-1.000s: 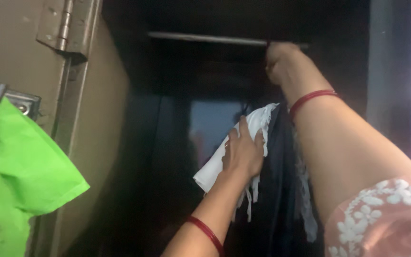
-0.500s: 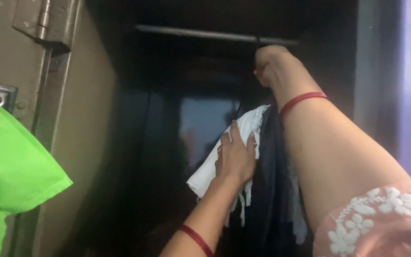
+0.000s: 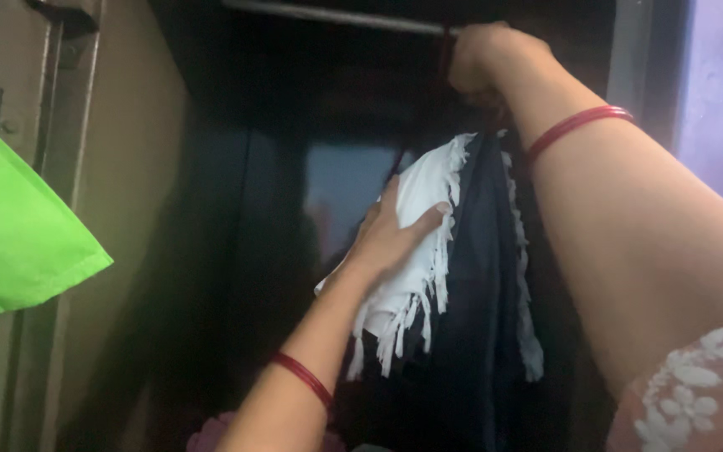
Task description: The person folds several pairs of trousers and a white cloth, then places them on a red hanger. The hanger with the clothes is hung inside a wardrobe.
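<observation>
White fringed cloth hangs inside a dark wardrobe, below the metal rail and just left of a dark garment. Cloth touches the dark garment along its right edge; fringe dangles off its lower and right edges. Top of the cloth reaches up toward the rail, attachment hidden behind the right hand.

Left hand lies flat on the cloth from the left side, fingers spread and pressed on the fabric, thumb pointing right across it. Palm contact, not a pinch; whether any fabric is caught under the fingers cannot be told. Red bangle on the left wrist, well below the cloth.

Right hand is up at the rail, directly above the cloth, fingers curled closed around something dark and thin at the rail, possibly a hanger hook, too dim to tell. A second red bangle sits on the right wrist, right of the cloth top. Pink sleeve with white floral embroidery at bottom right.

Dark garment has its own pale fringe strip running down its right side. Far left of the cloth, a bright green fabric hangs off the beige wardrobe door. Pink-purple item low, below the cloth, mostly hidden.
</observation>
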